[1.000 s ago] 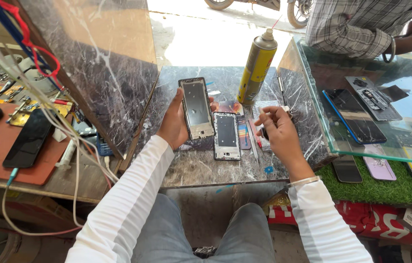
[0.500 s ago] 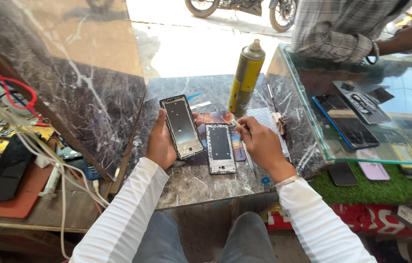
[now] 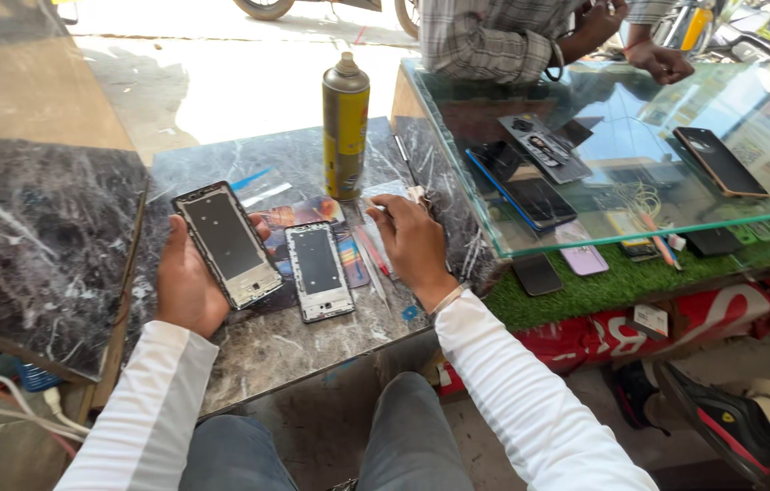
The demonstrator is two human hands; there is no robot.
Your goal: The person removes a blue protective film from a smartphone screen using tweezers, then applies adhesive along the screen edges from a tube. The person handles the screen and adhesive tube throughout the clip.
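Hands sit low-centre in the frame, both forearms in white sleeves rising from the bottom edge. Left hand point(image 3: 186, 284) lies palm up at centre left, fingers curled under a phone frame point(image 3: 226, 242) that it grips along the long edges; the frame is tilted, its top pointing to the upper left, dark inner face toward the camera. Right hand point(image 3: 414, 247) rests knuckles up just right of centre, wrist bent, fingers pinched narrow on a small pale piece point(image 3: 415, 194) near the glass edge; what the piece is cannot be told. Between the hands a second phone frame point(image 3: 318, 271) lies flat on the marble table point(image 3: 294, 341), touching neither hand. Thin tools point(image 3: 372, 257) lie just beside the right hand's thumb side. A yellow spray can point(image 3: 346, 127) stands upright above centre. A glass counter point(image 3: 621, 164) fills the upper right, with another person's checked sleeve point(image 3: 485, 41) at the top edge.
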